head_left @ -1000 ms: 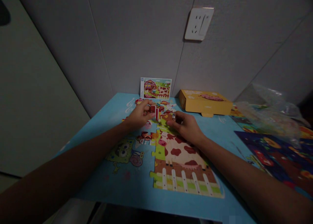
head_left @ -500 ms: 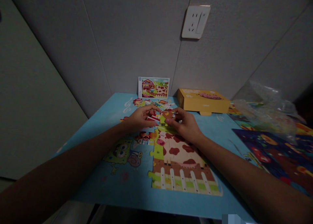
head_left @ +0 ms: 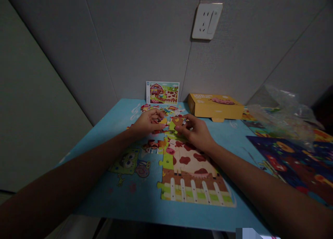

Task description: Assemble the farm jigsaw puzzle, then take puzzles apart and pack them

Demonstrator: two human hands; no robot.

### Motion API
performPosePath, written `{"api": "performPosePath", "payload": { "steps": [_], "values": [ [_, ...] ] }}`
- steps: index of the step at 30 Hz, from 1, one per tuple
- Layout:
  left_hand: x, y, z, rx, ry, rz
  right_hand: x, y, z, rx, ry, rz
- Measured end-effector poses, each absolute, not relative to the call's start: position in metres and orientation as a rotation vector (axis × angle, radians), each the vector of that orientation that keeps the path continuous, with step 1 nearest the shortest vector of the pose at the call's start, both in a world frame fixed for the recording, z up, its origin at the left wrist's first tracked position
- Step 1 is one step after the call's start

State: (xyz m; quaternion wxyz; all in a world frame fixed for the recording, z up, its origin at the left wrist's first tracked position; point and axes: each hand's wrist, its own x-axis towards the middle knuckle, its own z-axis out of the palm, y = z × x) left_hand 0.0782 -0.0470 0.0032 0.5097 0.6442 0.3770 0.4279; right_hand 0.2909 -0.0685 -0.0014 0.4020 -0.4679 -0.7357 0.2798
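My right hand [head_left: 197, 130] pinches a brown and green puzzle piece [head_left: 176, 123] between thumb and fingers, above the table. Just left of it, my left hand [head_left: 147, 122] has its fingers curled around a puzzle piece with yellow and red on it [head_left: 163, 121]; its outline is partly hidden by the fingers. Below my hands lies a joined part of the puzzle [head_left: 194, 169], showing a spotted cow and a white fence. A loose piece with an orange and brown picture [head_left: 153, 146] rests left of the cow's head.
A picture card [head_left: 162, 92] leans against the wall, with several loose pieces [head_left: 173, 109] before it. A yellow box [head_left: 217, 107] stands at the back right. Clear plastic wrapping [head_left: 286, 117] and a dark blue picture sheet [head_left: 286, 162] lie on the right. A socket [head_left: 207, 21] is on the wall.
My left hand has drawn slightly left, away from my right hand, and a yellow part now shows at its fingertips. My right hand still holds the brown and green piece.
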Motion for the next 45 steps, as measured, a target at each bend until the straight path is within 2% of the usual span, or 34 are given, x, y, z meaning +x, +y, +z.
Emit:
{"api": "performPosePath", "payload": {
  "steps": [17,45],
  "values": [
    [0.078,-0.05,0.004,1.592,0.982,0.992,0.291,-0.068,-0.003,-1.164,-1.877,0.788],
    [0.08,-0.055,0.007,1.721,0.935,0.834,0.287,-0.073,0.004,-1.168,-1.929,0.581]
  ]
}}
